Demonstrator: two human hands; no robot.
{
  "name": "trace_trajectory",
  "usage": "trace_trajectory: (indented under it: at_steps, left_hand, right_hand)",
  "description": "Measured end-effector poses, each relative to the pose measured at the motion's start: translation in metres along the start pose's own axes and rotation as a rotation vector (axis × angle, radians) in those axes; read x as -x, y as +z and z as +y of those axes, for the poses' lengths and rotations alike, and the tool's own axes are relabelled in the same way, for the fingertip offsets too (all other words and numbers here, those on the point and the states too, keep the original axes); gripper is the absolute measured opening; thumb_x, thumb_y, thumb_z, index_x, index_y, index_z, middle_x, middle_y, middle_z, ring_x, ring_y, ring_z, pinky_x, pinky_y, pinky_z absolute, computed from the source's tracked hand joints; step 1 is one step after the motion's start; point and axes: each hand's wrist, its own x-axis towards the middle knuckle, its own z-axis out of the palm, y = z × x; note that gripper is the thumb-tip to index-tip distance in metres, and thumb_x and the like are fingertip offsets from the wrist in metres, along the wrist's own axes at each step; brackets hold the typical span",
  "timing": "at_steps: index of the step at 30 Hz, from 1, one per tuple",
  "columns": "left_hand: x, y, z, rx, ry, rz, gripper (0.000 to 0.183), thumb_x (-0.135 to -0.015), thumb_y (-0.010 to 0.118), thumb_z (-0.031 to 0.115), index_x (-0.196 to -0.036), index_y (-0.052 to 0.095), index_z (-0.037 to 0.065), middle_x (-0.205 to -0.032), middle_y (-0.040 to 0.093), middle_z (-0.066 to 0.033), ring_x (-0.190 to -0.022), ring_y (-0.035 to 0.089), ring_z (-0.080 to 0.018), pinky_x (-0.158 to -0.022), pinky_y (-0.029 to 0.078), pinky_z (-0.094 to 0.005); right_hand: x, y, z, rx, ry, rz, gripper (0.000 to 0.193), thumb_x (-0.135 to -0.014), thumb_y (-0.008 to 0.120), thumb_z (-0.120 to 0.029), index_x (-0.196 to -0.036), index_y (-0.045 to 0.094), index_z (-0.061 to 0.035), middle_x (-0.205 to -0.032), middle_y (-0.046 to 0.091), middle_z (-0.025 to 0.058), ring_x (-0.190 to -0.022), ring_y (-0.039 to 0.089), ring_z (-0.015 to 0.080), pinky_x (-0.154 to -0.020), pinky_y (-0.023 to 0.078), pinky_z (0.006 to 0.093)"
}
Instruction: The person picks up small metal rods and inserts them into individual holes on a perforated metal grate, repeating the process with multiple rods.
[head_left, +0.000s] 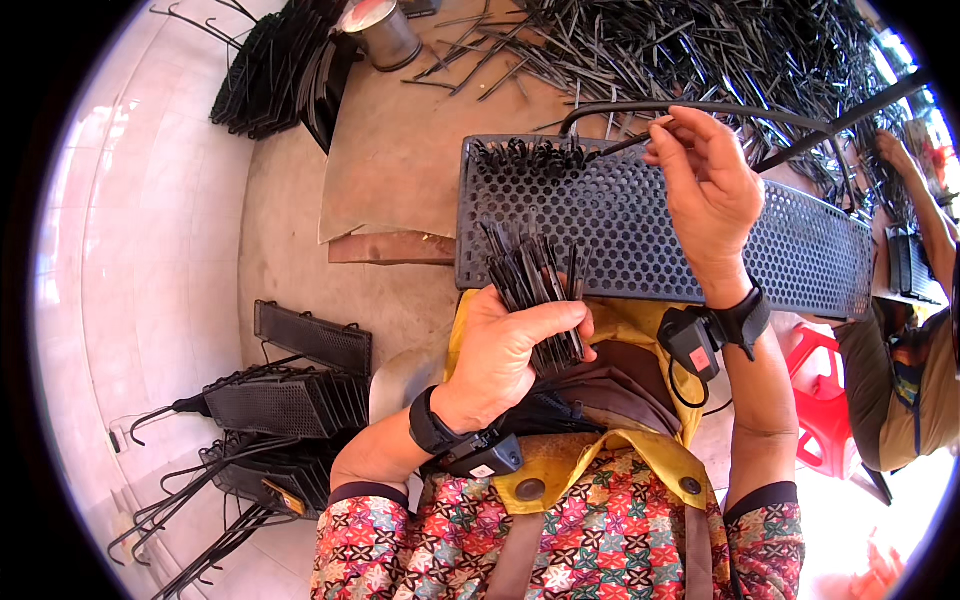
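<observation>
My left hand is closed round a bundle of thin black strips, their ends sticking up past the fingers. In front of me lies a long black perforated panel with rows of round holes and a bent black rod along its far side. Over the panel's far edge, my right hand pinches one thin black strip between thumb and fingers. That strip's other end points left toward a row of black curled pieces at the panel's far left corner.
A big heap of loose black strips covers the far part of the brown board. A metal can stands at its back left. Stacked black panels with hooked rods rest at left. Another person's arm and a red stool are at right.
</observation>
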Motion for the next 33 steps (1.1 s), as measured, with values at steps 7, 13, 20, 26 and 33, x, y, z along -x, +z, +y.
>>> trace_trajectory:
  at_steps: [7,13,20,26,33]
  left_hand:
    - [-0.001,-0.002,0.003,-0.048,-0.004,-0.029,0.007,-0.078,0.063,0.002,-0.083,0.058,0.0,-0.071,0.062,-0.0096,-0.062,0.061,-0.0194,-0.055,0.052,-0.0324]
    - [-0.003,-0.007,0.0,-0.051,-0.007,-0.059,0.016,-0.078,0.06,-0.001,-0.093,0.056,0.0,-0.078,0.06,-0.0095,-0.069,0.061,-0.0194,-0.057,0.055,-0.0345]
    - [-0.001,0.003,0.004,-0.019,0.007,-0.016,0.012,-0.077,0.063,-0.001,-0.088,0.058,-0.001,-0.08,0.063,-0.0115,-0.069,0.063,-0.0193,-0.058,0.054,-0.0317]
    - [-0.005,-0.006,0.003,-0.016,0.107,0.024,0.011,-0.082,0.059,0.004,-0.091,0.056,-0.001,-0.084,0.062,-0.0129,-0.082,0.062,-0.0248,-0.07,0.056,-0.0411]
    - [-0.002,-0.002,0.011,0.015,0.151,0.031,0.013,-0.083,0.057,0.005,-0.094,0.055,-0.001,-0.083,0.06,-0.0131,-0.085,0.061,-0.0261,-0.073,0.054,-0.0435]
  right_hand:
    - [-0.006,0.005,0.008,0.238,-0.401,-0.249,0.02,-0.074,0.06,0.006,-0.093,0.059,0.0016,-0.078,0.061,0.0144,-0.07,0.059,0.0317,-0.062,0.049,0.0343]
    - [-0.002,0.002,0.014,0.358,-0.324,-0.464,0.017,-0.075,0.056,0.002,-0.092,0.059,0.0004,-0.078,0.06,0.0162,-0.076,0.057,0.036,-0.065,0.047,0.0398]
    - [0.036,-0.018,-0.049,-0.395,0.726,-0.638,0.022,-0.08,0.067,-0.007,-0.099,0.061,0.0021,-0.069,0.062,0.0025,-0.058,0.056,0.0054,-0.05,0.046,0.0192]
    - [0.032,-0.028,-0.048,-0.392,0.61,-0.357,0.014,-0.08,0.063,0.002,-0.094,0.062,0.004,-0.068,0.063,0.0047,-0.056,0.057,0.0062,-0.049,0.047,0.0192]
    - [0.005,-0.022,-0.026,-0.28,0.249,0.102,0.013,-0.081,0.064,0.001,-0.093,0.062,0.0034,-0.072,0.064,0.0059,-0.058,0.06,0.0094,-0.054,0.05,0.0214]
